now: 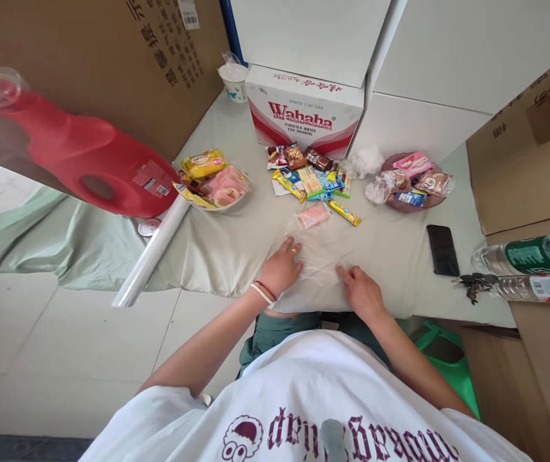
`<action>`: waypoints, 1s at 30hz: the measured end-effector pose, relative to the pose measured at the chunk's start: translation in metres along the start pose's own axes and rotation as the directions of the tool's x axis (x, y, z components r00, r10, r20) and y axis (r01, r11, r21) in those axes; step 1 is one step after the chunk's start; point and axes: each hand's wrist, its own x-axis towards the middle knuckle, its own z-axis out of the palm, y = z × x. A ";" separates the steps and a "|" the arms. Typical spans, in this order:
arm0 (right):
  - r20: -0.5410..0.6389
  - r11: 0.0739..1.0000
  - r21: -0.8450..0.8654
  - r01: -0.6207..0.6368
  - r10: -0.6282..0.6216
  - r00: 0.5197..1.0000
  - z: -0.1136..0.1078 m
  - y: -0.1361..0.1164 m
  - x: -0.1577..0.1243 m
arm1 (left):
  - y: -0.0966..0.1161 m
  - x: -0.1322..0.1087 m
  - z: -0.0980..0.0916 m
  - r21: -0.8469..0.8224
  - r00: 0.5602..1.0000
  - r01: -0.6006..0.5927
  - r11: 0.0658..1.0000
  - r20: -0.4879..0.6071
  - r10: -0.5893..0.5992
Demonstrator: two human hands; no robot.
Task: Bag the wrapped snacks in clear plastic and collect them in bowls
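Hands: left hand (282,266) and right hand (361,292) lie palm down, fingers loosely spread, gripping nothing.
Sheet: one clear plastic sheet (320,256), pressed under both.
Packet: one pink packet (313,216), just beyond the fingertips.
Right of hands: one phone (443,249), two bottles (529,253).
Left: one film roll (152,253).
Farther: snack pile (308,176).
Surface: green cloth (226,244); white box (303,112) behind.

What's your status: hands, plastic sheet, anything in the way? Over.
Both open: left hand, right hand, flat on clear plastic sheet. Pink snack packet at its far edge. Phone off right, apart.
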 end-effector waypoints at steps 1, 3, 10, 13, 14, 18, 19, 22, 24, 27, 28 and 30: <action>0.011 1.000 -0.005 -0.007 0.007 1.000 0.001 0.003 -0.002 | -0.007 0.002 0.000 -0.050 1.000 0.009 0.999 -0.015 -0.010; 0.039 1.000 -0.006 -0.015 0.016 0.999 0.001 0.008 -0.006 | -0.021 0.006 -0.001 -0.139 0.999 0.007 0.990 -0.043 -0.013; -0.072 0.976 0.216 0.003 0.013 0.997 -0.012 0.022 0.002 | -0.036 0.000 -0.009 -0.025 0.992 0.030 0.999 -0.126 -0.033; -0.339 0.954 0.290 0.073 0.031 0.940 -0.026 0.009 0.021 | -0.030 -0.008 -0.005 0.072 0.985 0.031 0.997 -0.174 -0.018; -0.396 0.948 0.289 0.136 -0.011 0.918 -0.030 0.001 0.029 | -0.029 -0.010 -0.003 0.074 0.981 0.025 0.997 -0.195 -0.010; -0.334 0.904 0.225 0.364 -0.280 0.900 -0.035 -0.027 0.059 | -0.033 -0.013 -0.002 0.036 0.950 0.013 0.999 -0.311 -0.001; -0.286 0.903 0.218 0.370 -0.303 0.909 -0.032 -0.029 0.065 | -0.037 -0.014 -0.002 0.032 0.943 0.025 0.999 -0.331 -0.013; -0.210 0.890 0.283 0.358 -0.307 0.928 -0.023 -0.016 0.078 | -0.052 -0.018 -0.003 0.038 0.936 0.085 0.996 -0.346 -0.066; -0.190 0.847 0.397 0.352 -0.299 0.935 -0.026 0.002 0.088 | -0.061 -0.021 -0.002 0.054 0.936 0.093 0.994 -0.346 -0.069; -0.138 0.790 0.576 0.210 -0.159 0.978 -0.053 0.019 0.123 | -0.068 -0.024 -0.001 0.071 0.932 0.044 0.997 -0.362 -0.016; -0.133 0.776 0.611 0.156 -0.094 0.987 -0.067 0.019 0.141 | -0.069 -0.024 -0.002 0.071 0.932 0.026 0.997 -0.362 0.001; -0.184 0.769 0.629 0.113 0.006 0.983 -0.096 0.008 0.189 | -0.070 -0.023 -0.003 0.067 0.938 0.000 0.998 -0.346 0.023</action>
